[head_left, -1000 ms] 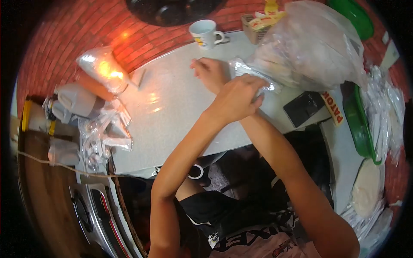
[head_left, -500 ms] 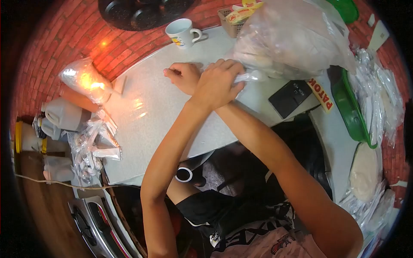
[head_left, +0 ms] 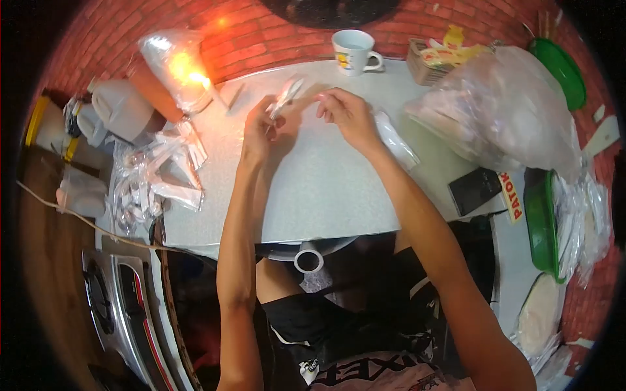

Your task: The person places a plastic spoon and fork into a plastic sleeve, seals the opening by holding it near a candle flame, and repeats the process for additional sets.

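My left hand [head_left: 262, 132] is closed around a white plastic spoon [head_left: 287, 93] in clear wrapping, which points up and to the right; its exact outline is blurred. My right hand [head_left: 347, 116] hovers just right of it with curled fingers and pinched fingertips; whatever lies between them is too small to make out. Beside the right wrist, a clear-wrapped white piece [head_left: 396, 140] lies on the white table [head_left: 313, 195]. Left of my left hand burns a lit candle [head_left: 215, 95], standing in front of a clear plastic bag [head_left: 163, 49].
Wrapped cutlery [head_left: 163, 173] is heaped at the left, near jugs [head_left: 124, 111] and a stove [head_left: 120, 306]. A mug [head_left: 353, 53] stands at the back. To the right are a big filled plastic bag [head_left: 508, 107], a phone [head_left: 474, 191] and a green tray [head_left: 541, 221].
My arms have uncrossed: the left hand moved left towards the candle, the right hand moved right. A wrapped piece now shows on the table by the right wrist. The view has shifted.
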A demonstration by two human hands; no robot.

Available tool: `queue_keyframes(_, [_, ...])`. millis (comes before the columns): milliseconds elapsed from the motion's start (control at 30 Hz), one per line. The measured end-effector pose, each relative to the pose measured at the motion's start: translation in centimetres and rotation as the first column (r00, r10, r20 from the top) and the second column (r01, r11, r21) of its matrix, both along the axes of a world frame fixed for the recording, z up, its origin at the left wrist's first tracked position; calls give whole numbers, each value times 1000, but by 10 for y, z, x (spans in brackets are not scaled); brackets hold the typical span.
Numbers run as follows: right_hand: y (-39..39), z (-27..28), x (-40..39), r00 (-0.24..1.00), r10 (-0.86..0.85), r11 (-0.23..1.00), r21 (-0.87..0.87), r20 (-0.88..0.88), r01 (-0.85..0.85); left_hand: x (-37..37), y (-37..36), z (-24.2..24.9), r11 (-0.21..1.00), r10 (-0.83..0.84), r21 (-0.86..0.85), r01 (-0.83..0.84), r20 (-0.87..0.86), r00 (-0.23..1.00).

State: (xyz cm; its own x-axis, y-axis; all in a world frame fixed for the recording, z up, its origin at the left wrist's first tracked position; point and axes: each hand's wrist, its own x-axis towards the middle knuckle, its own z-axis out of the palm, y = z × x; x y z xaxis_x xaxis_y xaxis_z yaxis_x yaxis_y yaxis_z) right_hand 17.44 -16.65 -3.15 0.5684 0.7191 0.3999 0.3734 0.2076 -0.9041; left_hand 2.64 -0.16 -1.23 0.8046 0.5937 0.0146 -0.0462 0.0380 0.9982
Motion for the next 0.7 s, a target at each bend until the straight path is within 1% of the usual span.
queue_keyframes(67, [-1, -1, -4, 990, 50, 995, 98, -130, -38, 4, -2, -1, 953, -30, 304, 0, 93, 995])
queue_keyframes(100, [-1, 3, -5, 974, 48, 995, 91, -220, -28, 13, -1, -15, 944, -11, 329, -30, 121, 993])
queue_keyframes(133, [0, 6, -5, 975, 57, 995, 88, -213, -39, 11, -16, -2, 944, -1, 327, -41, 128, 992])
queue_keyframes(167, [1, 8, -7, 959, 60, 995, 94, -276, -36, 4, -35, 9, 836, 41, 543, -77, 77, 996])
queue_keyframes(200, [1, 8, -8, 939, 64, 994, 101, -338, -31, 0, -46, 17, 678, 95, 729, -89, 34, 995])
queue_keyframes(233, [3, 8, -9, 940, 70, 994, 99, -333, -39, 7, -39, 5, 775, 165, 627, -82, -75, 983])
queue_keyframes(267, [3, 6, -9, 969, 49, 997, 67, -241, -34, 7, -40, 4, 776, 172, 624, -92, -70, 983])
queue_keyframes(300, [3, 5, -9, 989, 33, 999, 32, -143, -29, 8, -45, 2, 865, 57, 501, -27, -44, 997])
queue_keyframes(333, [3, 3, -8, 991, 44, 999, 22, -129, -41, 9, -49, 0, 928, -53, 370, 47, 7, 999])
queue_keyframes(367, [3, 1, -6, 986, 28, 998, 51, -167, -19, 10, -48, -2, 932, -43, 362, 30, 26, 999])
queue_keyframes(400, [3, 1, -3, 979, 11, 997, 81, -202, 5, 11, -45, -5, 963, -116, 250, 101, 44, 992])
queue_keyframes(433, [2, 3, -3, 984, 16, 997, 71, -177, -4, 12, -41, -8, 974, -190, 136, 179, 74, 979])
queue_keyframes(467, [3, 4, -4, 982, -16, 998, 61, -188, 28, 14, -40, -10, 965, -262, 26, 261, 115, 958])
queue_keyframes(500, [4, 5, -6, 979, -48, 997, 53, -198, 60, 15, -39, -10, 967, -254, 24, 253, 144, 957])
queue_keyframes(533, [4, 5, -6, 984, -40, 998, 46, -172, 49, 15, -39, -11, 961, -275, 5, 277, 156, 949])
queue_keyframes(567, [4, 5, -7, 975, -48, 997, 42, -218, 59, 15, -38, -11, 954, -294, -13, 300, 169, 941])
queue_keyframes(600, [4, 4, -6, 963, -57, 997, 36, -264, 69, 17, -38, -12, 957, -281, -14, 289, 196, 940])
queue_keyframes(667, [4, 1, -1, 968, -24, 998, 51, -250, 38, 18, -37, -14, 957, -257, -75, 279, 219, 941])
queue_keyframes(700, [3, 2, -2, 961, -23, 998, 53, -274, 39, 18, -36, -16, 962, -239, -77, 263, 233, 943])
